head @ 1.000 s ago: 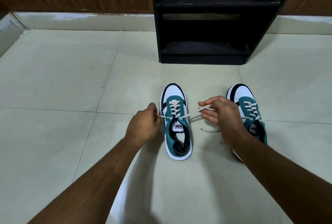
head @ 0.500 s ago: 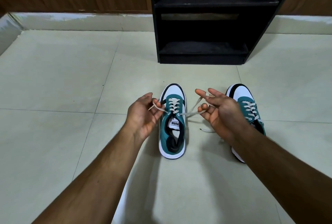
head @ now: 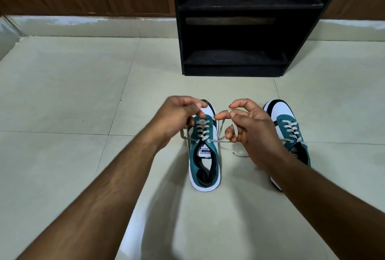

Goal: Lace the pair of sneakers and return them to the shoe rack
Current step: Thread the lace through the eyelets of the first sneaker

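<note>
Two teal, white and black sneakers stand on the tiled floor, toes pointing away from me. The left sneaker (head: 205,155) sits between my hands, its white lace threaded up to the top eyelets. My left hand (head: 177,117) hovers over its toe, pinching the left lace end. My right hand (head: 248,128) holds the right lace end (head: 219,132), looped around its fingers. The right sneaker (head: 288,128) is laced and partly hidden behind my right wrist. A loose lace tip (head: 239,154) lies on the floor between the shoes.
A black shoe rack (head: 233,30) with open shelves stands straight ahead against a wooden wall. A pale skirting runs along the wall's foot, and the floor's left corner shows at the far left.
Both hands have risen and come closer together above the left sneaker's toe, drawing the lace ends upward. The right hand has wrapped its lace end around the fingers.
</note>
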